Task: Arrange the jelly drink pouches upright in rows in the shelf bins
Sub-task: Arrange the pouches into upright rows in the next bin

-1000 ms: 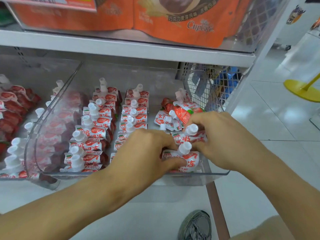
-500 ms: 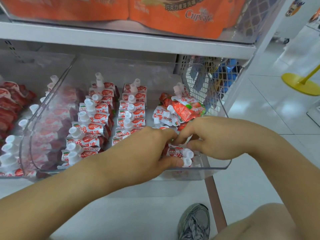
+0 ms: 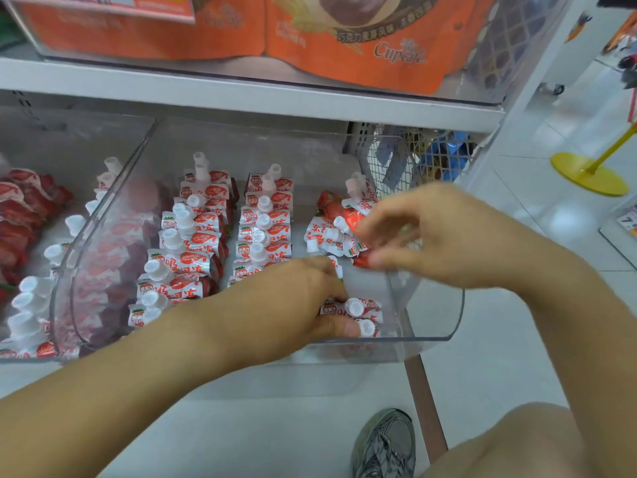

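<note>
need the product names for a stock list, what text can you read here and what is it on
"Cupcafe": orange bags on the upper shelf.
"巧克力麦芽风味": same bags, above the brand.
"吸" and "冻": large red characters on the pouches in the bin.
"7": tag at the right edge; the rest is cut off.
Small print on the pouches and the pink label top left: too blurred.

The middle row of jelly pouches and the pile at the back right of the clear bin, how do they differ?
The middle row stands upright in a straight file, caps up; the back-right pile lies jumbled, caps pointing sideways. No hand touches the row, while the right hand, blurred, hovers at the pile. Both are red-and-white, white-capped pouches in the same clear bin.
</note>
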Available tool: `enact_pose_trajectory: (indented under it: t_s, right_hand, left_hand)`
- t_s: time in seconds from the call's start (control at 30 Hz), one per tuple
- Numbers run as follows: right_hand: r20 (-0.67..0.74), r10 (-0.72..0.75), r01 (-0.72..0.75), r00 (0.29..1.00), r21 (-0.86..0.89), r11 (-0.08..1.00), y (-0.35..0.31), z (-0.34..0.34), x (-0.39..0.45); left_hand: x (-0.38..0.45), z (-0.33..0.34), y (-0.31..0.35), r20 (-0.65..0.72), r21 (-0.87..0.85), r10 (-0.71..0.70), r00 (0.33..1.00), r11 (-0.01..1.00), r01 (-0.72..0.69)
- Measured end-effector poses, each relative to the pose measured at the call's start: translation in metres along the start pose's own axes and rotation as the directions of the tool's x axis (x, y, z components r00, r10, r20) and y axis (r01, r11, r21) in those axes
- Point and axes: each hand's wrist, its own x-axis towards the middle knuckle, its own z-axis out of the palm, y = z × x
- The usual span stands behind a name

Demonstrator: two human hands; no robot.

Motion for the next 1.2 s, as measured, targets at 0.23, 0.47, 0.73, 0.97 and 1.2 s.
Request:
enact_pose_trajectory:
  t_s: [0.23,0.47,0.73,0.97,1.2]
  right_hand:
    - [0.051,0.217,-0.181,0.975,-0.390,0.903,0.003,0.014,0.055]
    - [-0.054,0.173,-0.181,0.983,-0.344,0.921,-0.005,0.008,0.045]
    - [-0.201,0.137,-0.185,0.970,-0.243,0.952,-0.013,0.022,0.018]
    - [0.051,0.030,-0.009,0.998,-0.371,0.928,0.000,0.021,0.008]
    - [0.032,-0.055,0.063,0.998,-0.324,0.944,0.003,0.011,0.003]
  left_hand:
    - [0.001,0.006,0.001,-0.087,0.037,0.036,0.996,0.999,-0.033]
    - [0.001,0.004,-0.005,-0.093,-0.012,0.071,0.993,0.997,-0.072]
    - [0.000,-0.027,-0.007,-0.052,-0.051,-0.026,0.998,0.998,0.024]
    - [0.046,-0.047,-0.021,-0.139,0.208,-0.084,0.987,0.972,0.112]
    - [0.085,-0.029,-0.040,0.095,0.380,-0.237,0.967,0.906,0.185]
